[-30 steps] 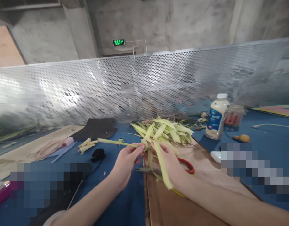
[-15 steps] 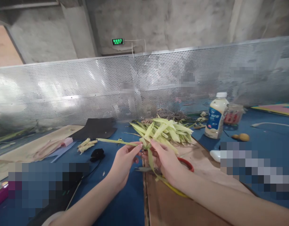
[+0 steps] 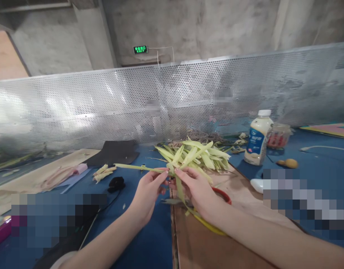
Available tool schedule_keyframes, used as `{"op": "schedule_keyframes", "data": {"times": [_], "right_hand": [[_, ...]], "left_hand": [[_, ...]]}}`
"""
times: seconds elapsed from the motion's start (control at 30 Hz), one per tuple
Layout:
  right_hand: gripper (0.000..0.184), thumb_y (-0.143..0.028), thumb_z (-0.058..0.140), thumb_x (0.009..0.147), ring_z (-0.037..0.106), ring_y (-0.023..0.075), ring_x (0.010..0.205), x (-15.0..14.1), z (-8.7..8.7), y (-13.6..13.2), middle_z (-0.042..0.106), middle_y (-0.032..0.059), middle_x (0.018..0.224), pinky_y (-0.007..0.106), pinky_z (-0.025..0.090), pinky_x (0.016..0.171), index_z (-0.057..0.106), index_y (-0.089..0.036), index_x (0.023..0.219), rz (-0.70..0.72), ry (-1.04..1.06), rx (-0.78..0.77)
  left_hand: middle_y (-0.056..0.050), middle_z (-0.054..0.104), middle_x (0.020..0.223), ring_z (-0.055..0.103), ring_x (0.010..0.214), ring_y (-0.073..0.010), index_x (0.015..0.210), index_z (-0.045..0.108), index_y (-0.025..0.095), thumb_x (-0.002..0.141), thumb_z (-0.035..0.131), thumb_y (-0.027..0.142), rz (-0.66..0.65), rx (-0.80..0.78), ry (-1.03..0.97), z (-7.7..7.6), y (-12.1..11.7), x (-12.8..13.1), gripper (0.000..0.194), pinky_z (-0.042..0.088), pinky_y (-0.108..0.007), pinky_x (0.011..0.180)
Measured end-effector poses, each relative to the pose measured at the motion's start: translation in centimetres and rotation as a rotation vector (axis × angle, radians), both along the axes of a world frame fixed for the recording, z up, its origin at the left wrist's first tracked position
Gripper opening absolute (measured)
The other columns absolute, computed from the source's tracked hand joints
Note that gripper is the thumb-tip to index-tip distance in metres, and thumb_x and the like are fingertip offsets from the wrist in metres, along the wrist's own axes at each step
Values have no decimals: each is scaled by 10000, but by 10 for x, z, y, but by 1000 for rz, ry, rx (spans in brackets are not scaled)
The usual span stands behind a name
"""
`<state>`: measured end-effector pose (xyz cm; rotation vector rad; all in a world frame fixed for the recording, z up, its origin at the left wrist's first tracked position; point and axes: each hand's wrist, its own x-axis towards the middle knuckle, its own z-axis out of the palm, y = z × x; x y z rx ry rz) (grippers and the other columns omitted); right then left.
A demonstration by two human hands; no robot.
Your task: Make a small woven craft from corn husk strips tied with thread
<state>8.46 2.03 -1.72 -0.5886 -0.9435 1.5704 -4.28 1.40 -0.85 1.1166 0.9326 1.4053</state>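
Nearest, both forearms reach in from the lower corners and converge over the edge of the board (image 3: 202, 244), probably so the fingers can meet where the view is clear. The scissors (image 3: 222, 194) lie under the right hand (image 3: 200, 190), presumably parked there to be close by. Between the hands is the husk (image 3: 171, 167), held up off the board and gathered where the thumbs almost meet. The left hand (image 3: 148, 188) pinches it between thumb and forefinger, wrist bent inward, lower fingers curled beneath; a long strip (image 3: 135, 167) juts out leftward past the knuckles, seemingly left free to avoid crowding the fingertips. The right hand mirrors this, thumb and forefinger pinching the other side, with a loose tail (image 3: 180, 190) hanging below. Just beyond, the pile (image 3: 200, 153) sits within easy reach, and the bottle (image 3: 256, 140) stands upright off to the right, clear of the elbows.
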Motion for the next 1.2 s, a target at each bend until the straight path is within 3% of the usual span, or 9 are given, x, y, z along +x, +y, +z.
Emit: {"op": "schedule_keyframes", "data": {"times": [0.23, 0.47, 0.63, 0.77, 0.87, 1.0, 1.1, 1.2], "right_hand": [[253, -383, 588, 721, 614, 170, 615, 4, 3, 0, 643, 31, 708, 289, 491, 574, 589, -156, 835, -14, -170, 26], [136, -280, 593, 696, 598, 146, 673, 3, 8, -2, 610, 8, 739, 330, 482, 746, 579, -154, 746, -25, -230, 116], [183, -145, 527, 659, 577, 139, 711, 2, 2, 0, 571, -11, 761, 309, 473, 700, 514, -184, 837, -32, -394, 354], [203, -158, 519, 639, 547, 135, 676, 0, 6, -10, 534, -3, 783, 289, 460, 632, 425, -207, 811, -185, -531, 436], [237, -148, 529, 631, 535, 155, 748, 0, 13, -19, 522, 7, 814, 310, 446, 692, 411, -207, 828, -230, -624, 536], [198, -173, 539, 672, 513, 179, 803, 6, 17, -22, 524, 31, 846, 341, 421, 747, 468, -186, 856, -338, -898, 711], [177, -224, 471, 765, 525, 181, 787, 10, 15, -21, 538, 46, 903, 332, 432, 706, 518, -197, 933, -320, -972, 715], [214, -248, 401, 826, 542, 178, 816, 11, 13, -19, 559, 40, 950, 296, 440, 682, 565, -223, 961, -261, -896, 677]], "left_hand": [[31, 564, 714, 534, 468, -87, 831, 515, 193, 680, 627, 351, 56, 18, 74, 7, -3, 3, 245, 351, -179, 349], [-11, 624, 673, 594, 477, -151, 835, 531, 187, 699, 606, 347, 81, 91, 187, 12, -3, 1, 223, 493, -281, 474], [-15, 635, 658, 602, 541, -153, 775, 606, 169, 687, 618, 333, 186, 177, 326, 13, -5, 0, 187, 486, -252, 528], [-7, 642, 655, 590, 579, -135, 722, 641, 172, 687, 617, 302, 263, 249, 385, 11, -6, 1, 137, 459, -210, 544], [-9, 647, 684, 596, 593, -143, 745, 641, 178, 700, 603, 312, 257, 257, 392, 8, -5, 1, 147, 466, -226, 570], [-24, 647, 741, 603, 667, -157, 729, 643, 168, 708, 599, 297, 253, 279, 414, 6, -3, 1, 138, 477, -235, 619], [-31, 638, 806, 608, 694, -157, 721, 639, 165, 713, 596, 301, 214, 262, 387, 8, -4, 1, 143, 490, -239, 631], [-32, 638, 823, 626, 693, -164, 735, 605, 172, 730, 581, 319, 128, 214, 281, 9, -5, 1, 149, 512, -268, 646]]}}
